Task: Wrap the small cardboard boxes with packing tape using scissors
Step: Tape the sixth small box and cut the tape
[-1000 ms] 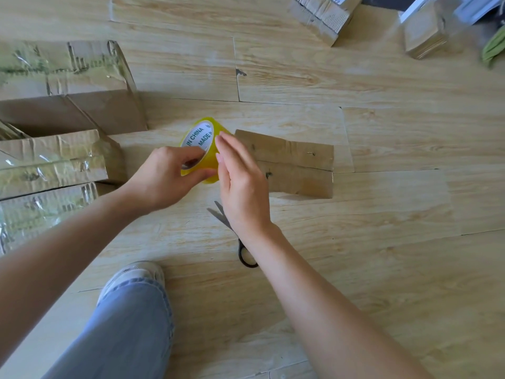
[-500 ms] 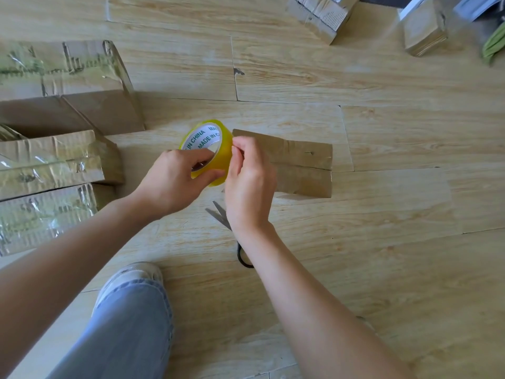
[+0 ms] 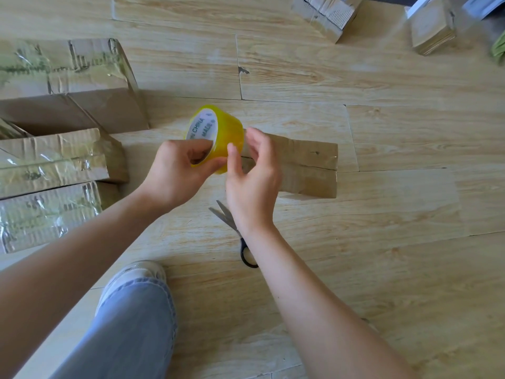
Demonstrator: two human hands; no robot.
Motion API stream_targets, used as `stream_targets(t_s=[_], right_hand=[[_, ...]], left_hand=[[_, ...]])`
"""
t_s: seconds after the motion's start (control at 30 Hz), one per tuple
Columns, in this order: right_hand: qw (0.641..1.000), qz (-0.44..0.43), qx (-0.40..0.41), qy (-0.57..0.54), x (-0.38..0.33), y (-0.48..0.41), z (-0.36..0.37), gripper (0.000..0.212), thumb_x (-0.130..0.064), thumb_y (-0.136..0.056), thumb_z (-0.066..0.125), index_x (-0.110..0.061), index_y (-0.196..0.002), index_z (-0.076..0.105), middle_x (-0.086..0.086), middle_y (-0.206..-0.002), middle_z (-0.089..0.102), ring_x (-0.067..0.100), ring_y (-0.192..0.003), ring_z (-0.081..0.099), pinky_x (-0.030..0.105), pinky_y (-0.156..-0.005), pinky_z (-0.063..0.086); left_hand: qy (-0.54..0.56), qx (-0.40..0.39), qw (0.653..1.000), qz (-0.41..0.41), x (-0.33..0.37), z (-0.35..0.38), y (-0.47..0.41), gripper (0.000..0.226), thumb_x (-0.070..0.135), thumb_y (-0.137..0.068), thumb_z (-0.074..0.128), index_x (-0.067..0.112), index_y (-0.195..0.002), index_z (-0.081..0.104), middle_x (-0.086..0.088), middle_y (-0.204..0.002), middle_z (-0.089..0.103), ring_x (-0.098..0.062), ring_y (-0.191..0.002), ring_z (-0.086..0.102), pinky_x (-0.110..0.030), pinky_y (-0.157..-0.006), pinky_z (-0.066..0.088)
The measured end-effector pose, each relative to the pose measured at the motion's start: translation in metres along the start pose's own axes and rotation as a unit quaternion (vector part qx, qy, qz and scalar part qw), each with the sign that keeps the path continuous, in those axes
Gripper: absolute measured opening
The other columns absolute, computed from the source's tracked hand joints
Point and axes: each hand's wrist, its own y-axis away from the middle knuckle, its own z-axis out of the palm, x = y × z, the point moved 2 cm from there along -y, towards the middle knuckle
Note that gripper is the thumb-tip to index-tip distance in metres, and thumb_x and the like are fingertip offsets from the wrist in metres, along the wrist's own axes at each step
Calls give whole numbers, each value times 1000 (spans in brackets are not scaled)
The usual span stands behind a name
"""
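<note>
Three tape-wrapped boxes [image 3: 54, 160] lie together at the left edge of the wooden floor [image 3: 382, 214]. Next, the left hand [image 3: 175, 176] holds the yellow tape roll [image 3: 229, 129] above the floor, its grip curled through the core with the thumb on the outer face. The right hand [image 3: 254, 184] is just beside it, grip loosely spread, thumb tip touching the roll. Under that wrist lie the scissors [image 3: 225, 216], blades slightly parted. Behind the right hand a flat small cardboard box [image 3: 306, 165] rests on the floor.

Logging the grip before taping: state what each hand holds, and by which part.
The left hand grips the yellow tape roll at its lower rim, fingers inside the core, thumb outside. The right hand holds nothing; its thumb lies against the roll.
</note>
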Motion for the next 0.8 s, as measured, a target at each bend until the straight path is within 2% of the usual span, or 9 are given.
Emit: stream_targets(t_s=[0.03,0.1,0.17,0.23,0.3,0.37,0.47,0.6,0.8], right_hand=[[991,115,-19,-71,-1,-2,1,36,-16,-93,65,-1,-125,57,13,-123,62,20,-115,60,28,-98,47],[925,301,-57,-225,-1,-7,6,35,-27,-93,64,-4,-119,62,11,-121,65,21,-115,61,35,-103,47],[877,371,-82,-295,-1,-12,6,21,-27,-93,64,-9,-104,68,8,-102,70,19,-100,66,36,-96,51],[843,394,-103,-352,-1,-13,5,9,-17,-93,61,-10,-96,67,7,-92,69,15,-84,65,26,-78,53],[832,398,-111,-370,-1,-14,4,9,-7,-92,56,-9,-87,64,10,-87,63,17,-80,60,24,-74,49],[855,372,-125,-340,0,-14,2,12,-3,-91,53,-8,-91,64,10,-90,62,19,-86,57,30,-82,46],[860,359,-152,-329,-6,-13,3,28,-15,-93,60,-7,-119,62,7,-105,67,14,-95,59,31,-91,46],[855,362,-155,-336,-13,-17,3,4,-11,-90,60,-11,-93,61,-1,-75,60,11,-70,57,23,-69,44],[842,374,-154,-357,-11,-18,3,18,3,-87,49,-8,-101,53,6,-82,59,12,-68,58,19,-59,46]], left_hand=[[16,5,1000,7,1,0,1,40,17,-84,72,3,-56,47,-10,-53,34,-6,-54,25,-16,-49,22],[34,6,999,14,2,0,2,29,15,-83,73,6,-59,58,-7,-52,45,-3,-54,31,-10,-53,27],[48,0,999,20,3,0,3,5,13,-82,73,12,-77,73,8,-64,68,3,-60,48,-6,-62,36],[51,6,998,19,3,0,4,5,13,-81,74,11,-85,76,1,-79,74,1,-70,55,-9,-68,43],[39,12,999,18,1,1,5,9,14,-81,74,6,-85,76,-9,-80,73,-5,-71,54,-14,-68,45],[31,17,999,18,-3,1,4,5,15,-81,74,12,-85,76,9,-74,72,3,-67,51,-8,-66,43],[9,14,999,28,-6,-2,4,16,19,-81,74,28,-93,73,31,-76,67,9,-78,58,-4,-74,42],[-16,22,997,70,-2,-2,6,31,16,-80,75,36,-102,66,27,-95,62,9,-98,58,-3,-87,39],[-41,16,998,52,-5,0,5,18,16,-80,76,22,-97,76,23,-84,64,2,-91,60,2,-72,37]])
